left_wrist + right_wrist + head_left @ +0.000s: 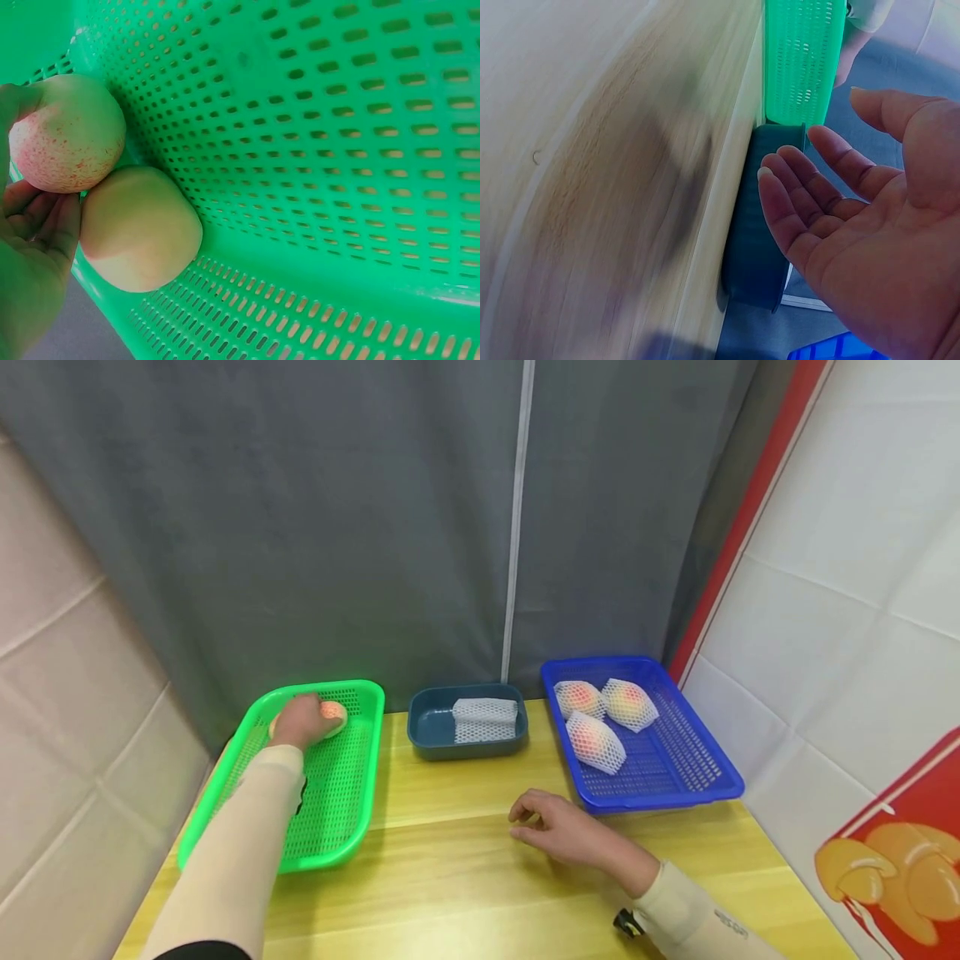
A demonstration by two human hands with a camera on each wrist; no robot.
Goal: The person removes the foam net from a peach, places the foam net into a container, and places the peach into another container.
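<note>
Inside the green basket (pixel 352 843), my left hand (pixel 302 723) grips a speckled peach (pixel 79 139) between thumb and fingers. A second, paler peach (pixel 142 229) lies against it on the basket's perforated floor. Both peaches are bare, without a net sleeve. My right hand (pixel 558 828) hovers over the table in front of the blue basket (pixel 675 768), its fingers loosely bent and nothing in them. In the right wrist view, the palm faces the camera.
Between the baskets stands a dark teal tray (pixel 431 727) with white foam net sleeves (pixel 486 720). In the blue basket sit net-wrapped peaches (pixel 595 742), three in all. A grey curtain (pixel 337 527) hangs behind the wooden table (pixel 450 877), with white walls at both sides.
</note>
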